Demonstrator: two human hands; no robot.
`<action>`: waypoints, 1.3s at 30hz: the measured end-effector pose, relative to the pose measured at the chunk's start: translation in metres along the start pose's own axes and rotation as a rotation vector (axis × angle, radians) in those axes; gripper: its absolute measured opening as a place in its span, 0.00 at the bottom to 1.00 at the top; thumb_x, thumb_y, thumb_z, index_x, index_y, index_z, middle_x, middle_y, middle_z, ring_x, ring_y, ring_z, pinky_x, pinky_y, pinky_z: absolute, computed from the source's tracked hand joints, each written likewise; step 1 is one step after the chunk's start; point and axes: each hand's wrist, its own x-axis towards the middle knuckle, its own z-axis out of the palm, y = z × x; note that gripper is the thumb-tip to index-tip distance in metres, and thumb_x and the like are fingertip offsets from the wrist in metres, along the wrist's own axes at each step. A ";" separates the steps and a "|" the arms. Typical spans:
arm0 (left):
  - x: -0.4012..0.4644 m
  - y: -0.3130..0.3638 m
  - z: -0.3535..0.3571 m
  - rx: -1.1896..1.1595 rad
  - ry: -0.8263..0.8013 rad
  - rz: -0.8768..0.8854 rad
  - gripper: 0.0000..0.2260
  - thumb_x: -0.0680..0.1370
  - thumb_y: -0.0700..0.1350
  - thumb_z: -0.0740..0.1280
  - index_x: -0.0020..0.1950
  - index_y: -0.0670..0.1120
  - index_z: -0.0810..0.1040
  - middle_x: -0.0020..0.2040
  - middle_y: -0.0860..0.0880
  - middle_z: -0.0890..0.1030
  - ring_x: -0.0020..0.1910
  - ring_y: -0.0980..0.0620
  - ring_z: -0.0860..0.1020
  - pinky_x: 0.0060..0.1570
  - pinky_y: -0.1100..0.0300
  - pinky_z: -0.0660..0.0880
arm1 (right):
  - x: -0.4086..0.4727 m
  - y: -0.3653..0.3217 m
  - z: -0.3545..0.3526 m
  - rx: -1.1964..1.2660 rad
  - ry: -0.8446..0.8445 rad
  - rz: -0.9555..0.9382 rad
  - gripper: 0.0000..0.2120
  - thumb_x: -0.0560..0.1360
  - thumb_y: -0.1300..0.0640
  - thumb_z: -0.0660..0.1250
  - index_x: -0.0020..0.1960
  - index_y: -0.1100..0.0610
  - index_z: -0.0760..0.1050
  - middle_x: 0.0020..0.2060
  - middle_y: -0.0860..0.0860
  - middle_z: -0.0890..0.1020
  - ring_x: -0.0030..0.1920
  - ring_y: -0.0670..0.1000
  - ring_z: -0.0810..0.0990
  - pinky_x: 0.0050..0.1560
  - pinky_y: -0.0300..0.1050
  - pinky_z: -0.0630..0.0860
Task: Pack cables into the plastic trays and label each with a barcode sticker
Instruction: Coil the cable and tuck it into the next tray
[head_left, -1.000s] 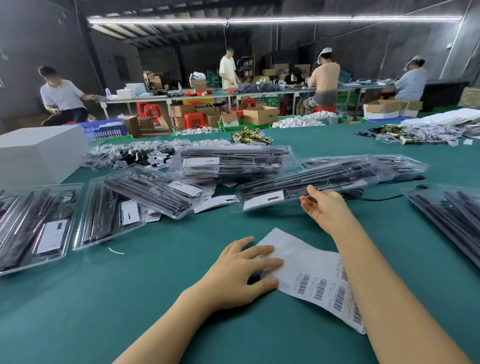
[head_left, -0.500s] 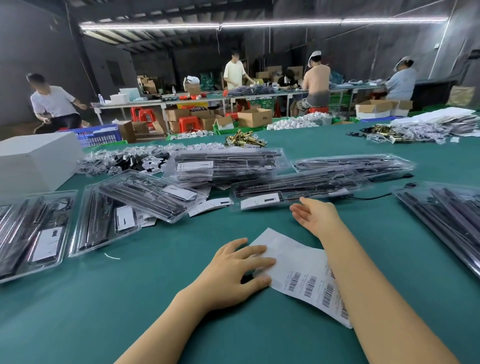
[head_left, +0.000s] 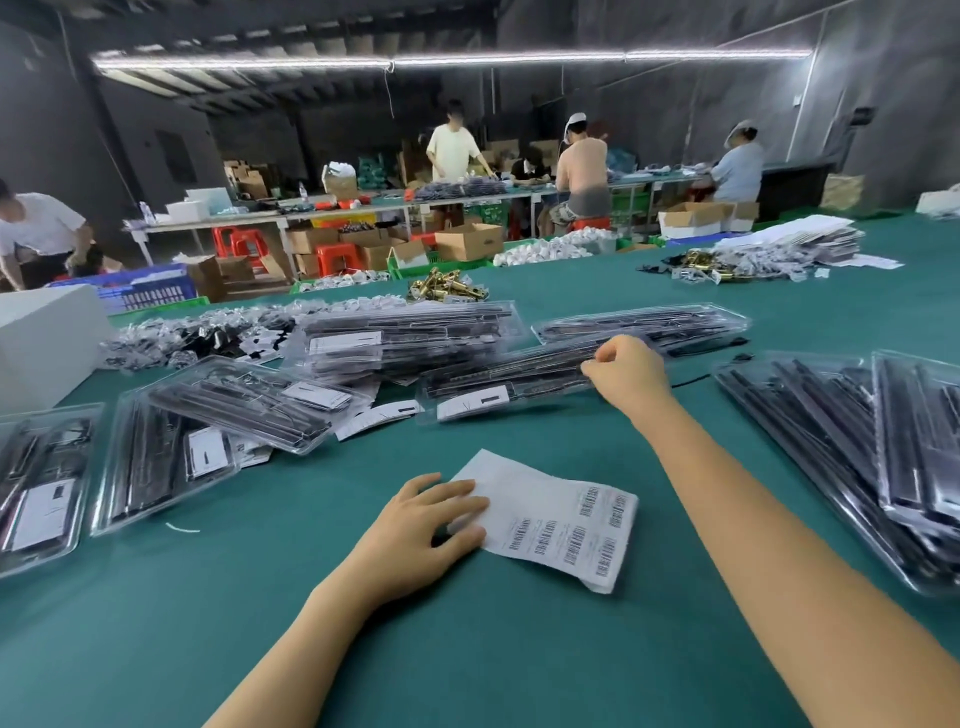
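Note:
My left hand (head_left: 421, 530) lies flat with spread fingers on the left end of a white barcode sticker sheet (head_left: 561, 519) on the green table. My right hand (head_left: 626, 371) is stretched forward and pinches the right part of a clear plastic tray (head_left: 498, 382) filled with black cables; a white label shows at that tray's near left corner. More filled clear trays lie around: a stack (head_left: 405, 340) behind it, another tray (head_left: 644, 325) to the right, and tilted ones (head_left: 244, 402) at the left.
A pile of filled trays (head_left: 872, 457) sits at the right edge. A white box (head_left: 47, 343) stands far left. Small bagged parts (head_left: 208, 332) and brass pieces (head_left: 447, 288) lie beyond the trays. Several people work at far tables among cardboard boxes.
My right hand has reached farther forward and its fingers have closed on the cable tray's edge. My left hand stays on the sticker sheet.

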 end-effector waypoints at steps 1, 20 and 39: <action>0.000 0.000 0.000 -0.004 0.005 0.001 0.17 0.78 0.61 0.60 0.67 0.65 0.71 0.70 0.69 0.63 0.73 0.58 0.56 0.71 0.62 0.55 | 0.006 0.013 -0.011 -0.180 0.089 -0.008 0.09 0.75 0.58 0.64 0.51 0.63 0.73 0.47 0.61 0.77 0.48 0.60 0.76 0.45 0.50 0.72; 0.002 -0.004 0.001 -0.020 0.018 0.016 0.17 0.78 0.60 0.62 0.67 0.65 0.70 0.70 0.69 0.64 0.71 0.61 0.57 0.71 0.62 0.56 | 0.025 0.116 -0.089 -0.859 -0.072 0.698 0.48 0.70 0.24 0.50 0.79 0.52 0.42 0.74 0.70 0.44 0.71 0.77 0.49 0.67 0.75 0.54; 0.001 -0.003 0.000 -0.040 0.015 0.007 0.17 0.78 0.60 0.62 0.67 0.65 0.70 0.70 0.69 0.64 0.71 0.62 0.56 0.70 0.65 0.55 | -0.007 0.073 -0.028 -1.025 -0.182 0.344 0.27 0.76 0.65 0.58 0.73 0.60 0.52 0.70 0.78 0.49 0.67 0.82 0.53 0.64 0.78 0.56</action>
